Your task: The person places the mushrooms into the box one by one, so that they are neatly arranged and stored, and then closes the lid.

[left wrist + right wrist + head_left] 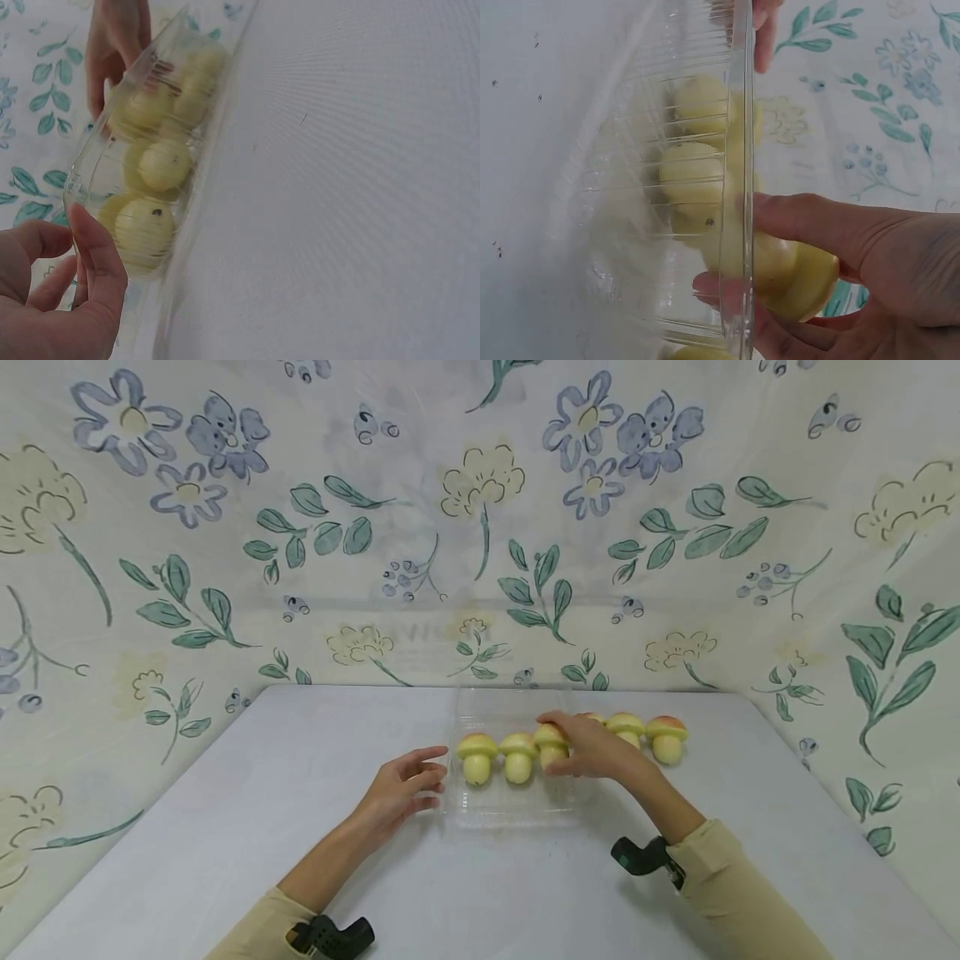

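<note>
A clear plastic box [487, 812] stands on the table at the middle of the head view. Two yellow mushroom shapes with reddish-tinged caps, the left one [477, 758] and the middle one [517, 758], sit upright side by side inside it. My right hand [596, 747] grips a third mushroom [552, 745] at the box's right side, thumb and fingers around it. In the right wrist view, this mushroom [817, 281] shows partly through the ribbed clear wall. At the box's left edge, my left hand [401, 787] pinches the rim [73, 180] between thumb and fingers.
More mushrooms stand right of the box: one [666, 739] at the end, another [626, 727] beside it, and one partly hidden behind my right hand. The white table [315, 718] meets a floral cloth [420, 552] at its back edge.
</note>
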Demonstrator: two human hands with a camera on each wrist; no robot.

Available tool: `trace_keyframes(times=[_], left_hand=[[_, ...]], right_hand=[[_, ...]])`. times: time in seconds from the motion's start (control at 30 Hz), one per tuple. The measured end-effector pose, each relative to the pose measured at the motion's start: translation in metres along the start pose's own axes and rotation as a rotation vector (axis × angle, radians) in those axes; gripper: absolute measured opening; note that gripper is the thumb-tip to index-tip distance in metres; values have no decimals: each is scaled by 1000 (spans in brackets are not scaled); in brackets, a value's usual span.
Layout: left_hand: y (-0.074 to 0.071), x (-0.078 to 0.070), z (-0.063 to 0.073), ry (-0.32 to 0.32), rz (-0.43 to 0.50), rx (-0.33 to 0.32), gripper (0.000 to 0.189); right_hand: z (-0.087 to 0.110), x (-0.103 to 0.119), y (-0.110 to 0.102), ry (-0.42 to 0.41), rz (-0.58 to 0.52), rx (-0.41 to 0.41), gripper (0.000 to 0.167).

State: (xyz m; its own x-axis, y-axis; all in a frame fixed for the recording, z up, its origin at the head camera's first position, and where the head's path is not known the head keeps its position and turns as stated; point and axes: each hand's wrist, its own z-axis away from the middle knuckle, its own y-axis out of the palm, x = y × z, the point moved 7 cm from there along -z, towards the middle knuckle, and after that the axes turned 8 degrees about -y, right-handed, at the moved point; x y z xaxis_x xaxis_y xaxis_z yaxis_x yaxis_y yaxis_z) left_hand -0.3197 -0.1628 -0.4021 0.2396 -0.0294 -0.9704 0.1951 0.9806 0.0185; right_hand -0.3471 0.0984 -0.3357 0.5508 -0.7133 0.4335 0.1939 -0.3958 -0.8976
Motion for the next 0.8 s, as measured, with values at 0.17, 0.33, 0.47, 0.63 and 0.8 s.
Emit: trace_keyframes(times=[0.17, 0.33, 0.47, 0.63, 0.8], left_hand=[[1, 0, 0, -1, -2, 2, 51], [1, -1, 1, -3, -7, -4, 51], [1, -2, 1, -7, -9, -5, 51], [2, -2, 1, -11, -5, -6, 51], [2, -2, 1, -10, -3, -5, 52]], right_hand=[[-1, 1, 0, 17, 50, 13, 74], [-2, 0, 1, 39, 60, 26, 69], [-2, -2, 1, 47, 43, 25, 66], [-1, -4, 0, 64, 45, 19, 64], [0, -2, -4, 48, 73, -13, 59]])
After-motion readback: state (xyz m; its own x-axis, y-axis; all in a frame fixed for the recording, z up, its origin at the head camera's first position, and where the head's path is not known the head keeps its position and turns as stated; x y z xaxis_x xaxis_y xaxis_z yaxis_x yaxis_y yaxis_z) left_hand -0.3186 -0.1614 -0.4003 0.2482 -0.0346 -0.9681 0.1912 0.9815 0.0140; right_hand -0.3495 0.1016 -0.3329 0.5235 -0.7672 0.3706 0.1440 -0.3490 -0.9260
